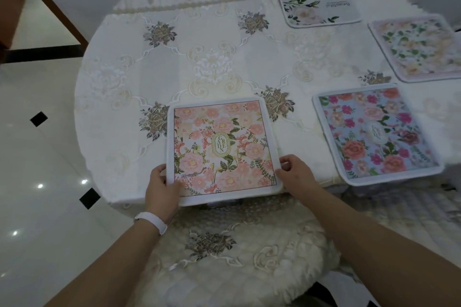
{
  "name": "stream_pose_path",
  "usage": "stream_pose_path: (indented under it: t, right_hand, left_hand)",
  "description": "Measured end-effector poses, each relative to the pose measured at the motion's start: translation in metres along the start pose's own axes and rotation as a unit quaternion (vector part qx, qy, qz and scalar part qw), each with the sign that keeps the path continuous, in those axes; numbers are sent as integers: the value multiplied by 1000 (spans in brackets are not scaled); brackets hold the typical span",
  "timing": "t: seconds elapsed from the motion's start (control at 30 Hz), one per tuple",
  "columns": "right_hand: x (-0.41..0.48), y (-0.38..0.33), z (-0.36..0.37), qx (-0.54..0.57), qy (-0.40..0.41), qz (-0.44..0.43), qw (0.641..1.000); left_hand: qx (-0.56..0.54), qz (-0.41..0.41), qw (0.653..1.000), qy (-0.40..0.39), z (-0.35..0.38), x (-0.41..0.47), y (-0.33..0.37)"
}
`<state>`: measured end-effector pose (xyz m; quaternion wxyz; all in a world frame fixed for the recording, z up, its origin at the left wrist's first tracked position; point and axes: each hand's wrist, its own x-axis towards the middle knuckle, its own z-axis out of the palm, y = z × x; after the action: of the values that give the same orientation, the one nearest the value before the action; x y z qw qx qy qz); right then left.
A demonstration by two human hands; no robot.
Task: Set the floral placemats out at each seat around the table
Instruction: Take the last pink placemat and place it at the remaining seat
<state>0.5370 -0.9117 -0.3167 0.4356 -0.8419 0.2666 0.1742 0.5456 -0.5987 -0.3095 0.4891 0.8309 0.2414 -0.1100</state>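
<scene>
Here we see the round table (pixel 224 45) under its embroidered white cloth, with a cushioned chair seat (pixel 237 257) at its near edge. Our pink placemat (pixel 222 147) lies flat at the near side, its near edge just past the rim. A blue placemat (pixel 374 132) lies to its right, a pale peach placemat (pixel 421 47) far right, a grey-white placemat (pixel 316 0) farthest. Our left hand (pixel 162 189) pinches the pink mat's near-left corner; our right hand (pixel 296 174) grips its near-right corner. A white wristband (pixel 152 222) circles the left wrist.
</scene>
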Motion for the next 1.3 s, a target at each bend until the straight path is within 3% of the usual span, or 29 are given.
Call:
stream_pose_path:
  t: [0.13,0.2,0.3,0.4,0.77,1.07,1.3]
  right_hand:
    - [-5,7,-6,-76,-19,-18,997]
    - [-7,9,-7,-184,-16,-71,980]
    - [-14,11,-9,-321,-39,-154,934]
    - [-18,16,-8,-354,-80,-184,914]
    - [-28,18,2,-375,-97,-177,905]
    - [-35,4,15,-252,-78,-115,958]
    - [-38,3,21,-223,-63,-89,969]
  left_hand:
    - [47,8,999,-24,-8,-4,-9]
    - [136,50,989,-17,-12,-3,-15]
    - [319,147,935,-55,-17,-3,-25]
    - [384,187,899,-97,-20,-8,-32]
    - [360,226,900,-95,-27,-6,-43]
    - [310,234,917,-90,-29,-9,-40]
    - [309,228,919,-87,-32,-12,-37]
